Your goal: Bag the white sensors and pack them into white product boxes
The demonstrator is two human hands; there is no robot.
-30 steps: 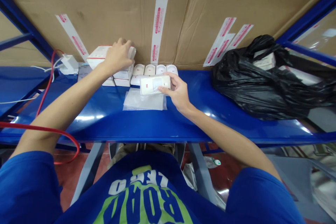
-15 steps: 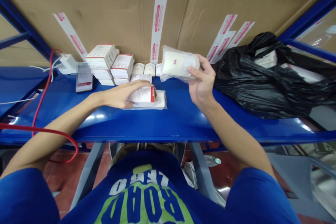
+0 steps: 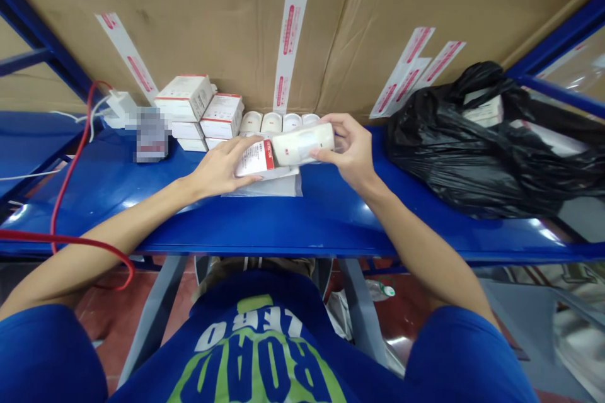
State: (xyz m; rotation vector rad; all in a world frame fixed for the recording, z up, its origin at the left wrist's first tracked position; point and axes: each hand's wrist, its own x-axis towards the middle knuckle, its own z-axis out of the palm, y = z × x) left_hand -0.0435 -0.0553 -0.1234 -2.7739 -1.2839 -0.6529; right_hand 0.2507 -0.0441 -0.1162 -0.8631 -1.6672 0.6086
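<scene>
Clear film wrapped the white cylinder (image 3: 302,145) grasped in the right hand (image 3: 352,148), its fingers curled around the far end, while the near end touched a white carton with a red stripe (image 3: 253,158), which the left hand (image 3: 220,167) held with fingers spread over it. Both were held over a clear plastic bag (image 3: 278,186) lying on the blue steel shelf (image 3: 331,230). Behind stood white round-topped containers (image 3: 276,121) and stacked white cartons (image 3: 198,114), and a black plastic bag (image 3: 477,151) lay to the right
</scene>
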